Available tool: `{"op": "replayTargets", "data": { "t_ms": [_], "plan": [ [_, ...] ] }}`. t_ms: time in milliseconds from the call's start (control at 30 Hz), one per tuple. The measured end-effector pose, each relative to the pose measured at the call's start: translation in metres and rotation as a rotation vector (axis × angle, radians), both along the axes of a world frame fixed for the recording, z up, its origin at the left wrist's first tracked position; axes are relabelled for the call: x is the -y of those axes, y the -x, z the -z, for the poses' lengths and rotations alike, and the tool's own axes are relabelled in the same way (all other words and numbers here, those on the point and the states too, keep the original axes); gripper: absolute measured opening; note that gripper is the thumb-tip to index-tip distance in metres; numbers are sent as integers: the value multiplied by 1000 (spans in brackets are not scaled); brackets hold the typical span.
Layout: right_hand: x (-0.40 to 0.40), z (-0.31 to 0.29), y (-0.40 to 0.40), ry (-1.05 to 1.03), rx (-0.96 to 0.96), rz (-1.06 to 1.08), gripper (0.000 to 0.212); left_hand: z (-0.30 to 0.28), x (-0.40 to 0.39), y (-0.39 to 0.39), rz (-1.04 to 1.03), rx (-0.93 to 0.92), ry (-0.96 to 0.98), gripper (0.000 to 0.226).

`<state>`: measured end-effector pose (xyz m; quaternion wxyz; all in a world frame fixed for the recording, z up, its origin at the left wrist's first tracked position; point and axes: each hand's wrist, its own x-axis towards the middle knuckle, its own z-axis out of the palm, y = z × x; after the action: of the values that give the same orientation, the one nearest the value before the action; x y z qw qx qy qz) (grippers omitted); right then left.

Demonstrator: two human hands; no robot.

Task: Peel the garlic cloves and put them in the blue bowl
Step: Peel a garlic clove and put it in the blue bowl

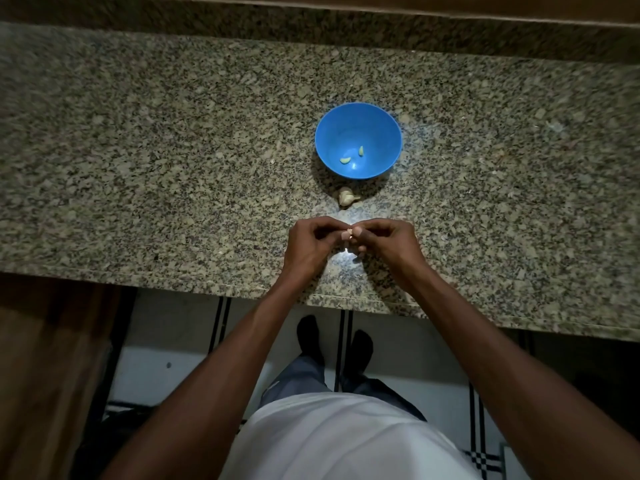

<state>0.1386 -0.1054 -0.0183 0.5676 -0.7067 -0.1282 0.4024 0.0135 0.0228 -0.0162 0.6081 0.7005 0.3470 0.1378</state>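
Speckled granite counter [138,150]; below it, white floor tiles with black stripes [194,362]

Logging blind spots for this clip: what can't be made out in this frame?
All in the head view:
- Clove: pinched between the left hand and right hand; fingertips cover most of it, so how far it is peeled is unclear.
- Garlic head: too small and dim to count its cloves.
- Blue bowl: two cloves show; a pale spot beside them is unclear.
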Motion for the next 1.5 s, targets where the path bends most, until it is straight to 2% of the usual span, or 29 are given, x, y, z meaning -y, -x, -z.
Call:
{"op": "replayTargets", "data": {
  "t_ms": [167,333,533,733,867,933,1100,1267,1400,1500],
  "plan": [
    [-7,-2,3,56,37,62,13,0,4,-2,-73,-49,-35,5],
    [-17,-2,5,106,174,81,7,-1,6,-8,-165,-67,55,5],
    [-21,-2,10,132,309,94,2,-6,-1,-7,-159,-87,272,16],
    [-17,1,12,112,420,13,8,-8,-12,-8,-178,-152,617,17],
    [-17,3,10,97,381,-6,8,-4,-15,-7,-185,-152,749,23],
    [-15,4,9,92,254,-5,1,-2,-13,-4,-186,-140,674,21],
    [-16,6,7,106,-24,88,14,-10,-2,-4,-224,-63,344,18],
    [-19,3,9,105,-73,186,16,-6,12,-12,-322,-25,165,16],
    [-17,4,14,102,-67,184,17,0,18,-8,-331,-33,64,17],
    [-14,1,11,61,-148,149,18,-5,15,-2,-295,-28,84,17]
  ]
}}
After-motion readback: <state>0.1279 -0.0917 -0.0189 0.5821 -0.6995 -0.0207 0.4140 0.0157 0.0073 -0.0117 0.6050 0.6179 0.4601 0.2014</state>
